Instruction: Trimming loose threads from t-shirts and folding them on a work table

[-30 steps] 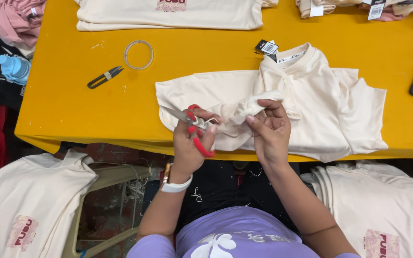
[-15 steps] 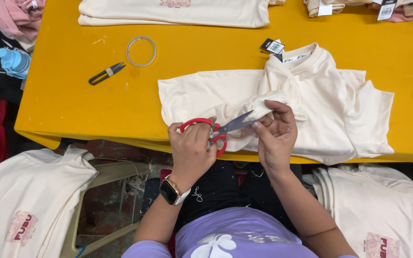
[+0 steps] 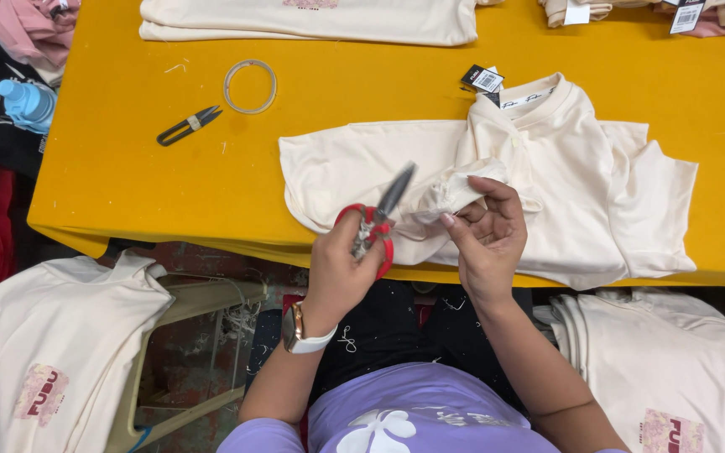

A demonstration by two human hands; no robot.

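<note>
A cream shirt (image 3: 581,184) lies spread on the yellow table (image 3: 127,176), with a black hang tag (image 3: 483,80) at its collar. My right hand (image 3: 487,235) pinches a bunched fold of the shirt near the table's front edge. Red-handled scissors (image 3: 375,226) are gripped in my left hand (image 3: 341,268), blades pointing up and right toward that fold, their tips close to the cloth. A watch with a white band sits on my left wrist.
Small black thread snips (image 3: 188,125) and a clear tape ring (image 3: 250,86) lie at the table's left. A folded cream shirt (image 3: 312,18) sits at the far edge. Stacks of cream shirts (image 3: 44,369) lie below on both sides. A blue bottle (image 3: 27,102) rests far left.
My left hand has turned the scissors, from pointing left, then right, to pointing up and right. My right hand keeps its hold on the shirt fold.
</note>
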